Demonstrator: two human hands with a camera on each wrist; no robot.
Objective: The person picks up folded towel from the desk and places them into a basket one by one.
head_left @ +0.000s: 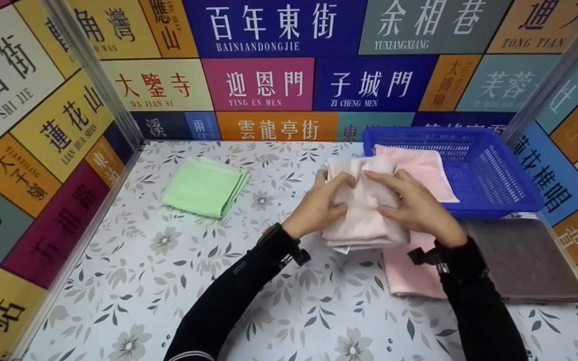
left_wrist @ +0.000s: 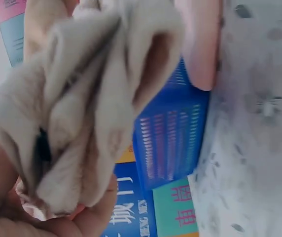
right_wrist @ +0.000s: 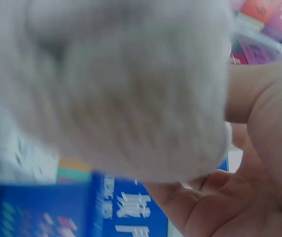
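Both hands hold a pale pink folded towel (head_left: 364, 210) up in front of the body, left of the basket. My left hand (head_left: 321, 203) grips its left side, with fingers over the top and the thumb on the near face. On the opposite side, my right hand (head_left: 414, 203) grips it the same way. Layered folds of the towel (left_wrist: 91, 98) show in the left wrist view, with left-hand fingers (left_wrist: 99, 207) curled at its edge. In the right wrist view the towel (right_wrist: 126, 98) is blurred and the right thumb (right_wrist: 252, 94) presses its side.
A blue plastic basket (head_left: 520, 193) stands at the back right with a pink towel (head_left: 419, 173) in it. In front lie a grey-brown folded cloth (head_left: 525, 260) and another pink towel (head_left: 412, 276). A green folded towel (head_left: 206, 188) lies at left on the flowered tabletop (head_left: 188, 281).
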